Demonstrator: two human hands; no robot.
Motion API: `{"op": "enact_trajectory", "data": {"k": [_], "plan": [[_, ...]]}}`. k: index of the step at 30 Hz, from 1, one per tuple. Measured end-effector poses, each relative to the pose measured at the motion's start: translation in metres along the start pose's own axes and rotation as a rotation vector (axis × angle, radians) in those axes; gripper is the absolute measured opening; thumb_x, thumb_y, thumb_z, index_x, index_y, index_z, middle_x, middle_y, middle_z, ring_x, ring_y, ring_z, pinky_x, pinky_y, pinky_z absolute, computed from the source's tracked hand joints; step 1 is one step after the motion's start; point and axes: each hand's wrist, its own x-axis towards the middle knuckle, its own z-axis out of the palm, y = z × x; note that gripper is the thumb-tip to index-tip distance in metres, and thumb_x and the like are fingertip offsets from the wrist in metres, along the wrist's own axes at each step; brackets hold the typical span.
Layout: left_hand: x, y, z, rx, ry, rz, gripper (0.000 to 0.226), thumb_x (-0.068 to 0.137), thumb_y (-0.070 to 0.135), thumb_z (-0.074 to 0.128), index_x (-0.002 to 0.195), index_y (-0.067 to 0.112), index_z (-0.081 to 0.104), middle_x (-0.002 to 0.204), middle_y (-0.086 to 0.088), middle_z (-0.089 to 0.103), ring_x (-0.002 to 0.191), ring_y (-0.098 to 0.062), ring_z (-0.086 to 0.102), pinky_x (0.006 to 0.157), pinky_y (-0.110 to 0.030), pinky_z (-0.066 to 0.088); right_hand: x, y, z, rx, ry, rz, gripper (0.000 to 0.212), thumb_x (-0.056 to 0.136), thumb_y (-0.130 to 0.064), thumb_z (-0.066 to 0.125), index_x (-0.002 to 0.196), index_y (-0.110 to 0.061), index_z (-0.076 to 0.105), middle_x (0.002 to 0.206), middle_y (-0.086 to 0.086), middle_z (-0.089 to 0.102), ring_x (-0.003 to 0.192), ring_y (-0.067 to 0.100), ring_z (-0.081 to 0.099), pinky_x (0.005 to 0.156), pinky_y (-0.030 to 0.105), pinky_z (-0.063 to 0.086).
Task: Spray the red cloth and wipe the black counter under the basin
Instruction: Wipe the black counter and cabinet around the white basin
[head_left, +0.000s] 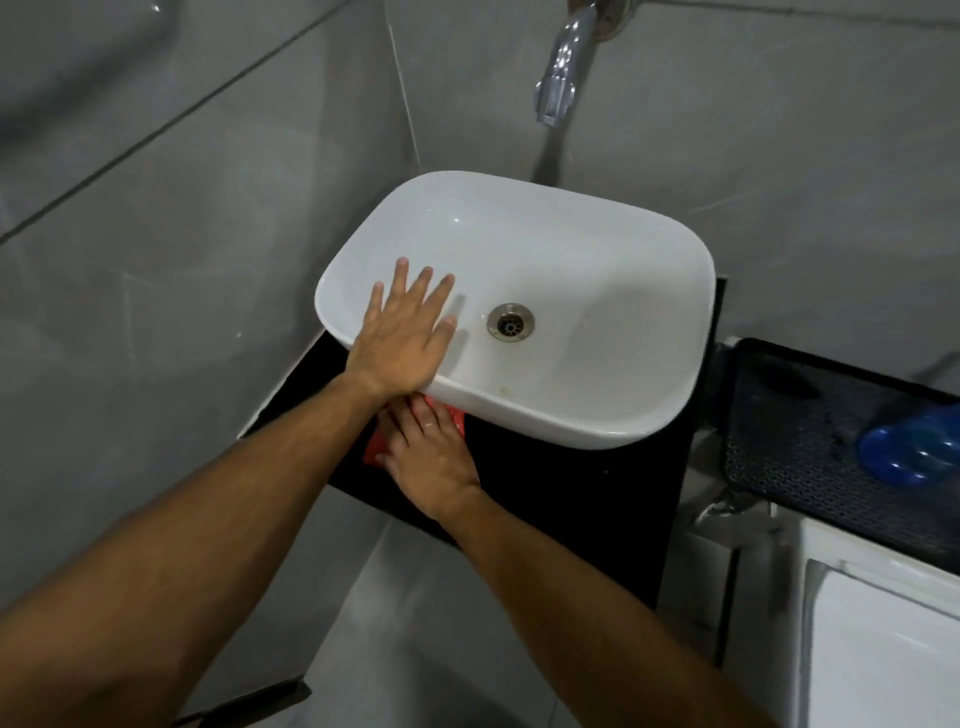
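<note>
A white basin (571, 249) sits on a black counter (561, 499) in the corner of grey tiled walls. My left hand (402, 332) lies flat on the basin's near-left rim, fingers spread, holding nothing. My right hand (431, 462) presses a red cloth (375, 449) flat on the counter just under the basin's front edge. Most of the cloth is hidden under this hand; red shows at its left and by the fingertips. No spray bottle is in view.
A chrome tap (563, 62) juts from the wall above the basin. To the right stands a black mesh tray (789, 441) holding a blue object (909, 452), over a white fixture (878, 649). The counter's front edge drops to the floor.
</note>
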Motion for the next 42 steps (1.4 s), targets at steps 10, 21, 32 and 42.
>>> {"op": "enact_trajectory", "data": {"k": [10,21,32,42], "plan": [[0.0,0.003,-0.002,0.046,-0.051,0.011,0.067,0.094,0.056,0.006,0.154,0.028,0.015,0.164,-0.004,0.013,0.151,-0.025,-0.01,0.122,-0.05,-0.004,-0.159,0.102,0.002,-0.026,0.148,0.159,0.05,0.098,-0.046,0.049,0.138,-0.016,0.057,0.147,0.007,0.052,0.136,0.028,0.048,0.11,0.06,0.034],[-0.003,0.01,-0.006,0.078,-0.083,0.018,0.059,0.099,0.051,0.007,0.154,0.03,0.012,0.165,-0.003,0.009,0.151,-0.025,-0.014,0.121,-0.053,-0.007,-0.224,0.068,0.017,0.008,0.136,0.587,0.063,0.094,-0.05,0.034,0.148,-0.017,0.043,0.157,0.02,0.033,0.144,0.044,0.029,0.114,0.065,0.02],[-0.001,0.005,-0.002,0.058,-0.052,0.013,0.063,0.096,0.054,0.007,0.153,0.03,0.015,0.165,-0.002,0.012,0.151,-0.024,-0.012,0.122,-0.052,-0.005,-0.139,-0.018,0.013,-0.039,0.06,0.214,0.051,0.086,-0.035,0.06,0.136,-0.027,0.056,0.148,0.005,0.051,0.13,0.034,0.053,0.101,0.059,0.046],[-0.005,0.012,-0.01,0.074,-0.098,0.033,0.059,0.099,0.051,0.009,0.154,0.029,0.012,0.165,-0.003,0.007,0.151,-0.025,-0.015,0.121,-0.052,-0.008,-0.27,0.053,0.031,-0.175,0.084,0.255,0.074,0.074,-0.013,0.053,0.146,-0.023,0.043,0.157,0.019,0.033,0.142,0.046,0.03,0.105,0.069,0.032]]}}
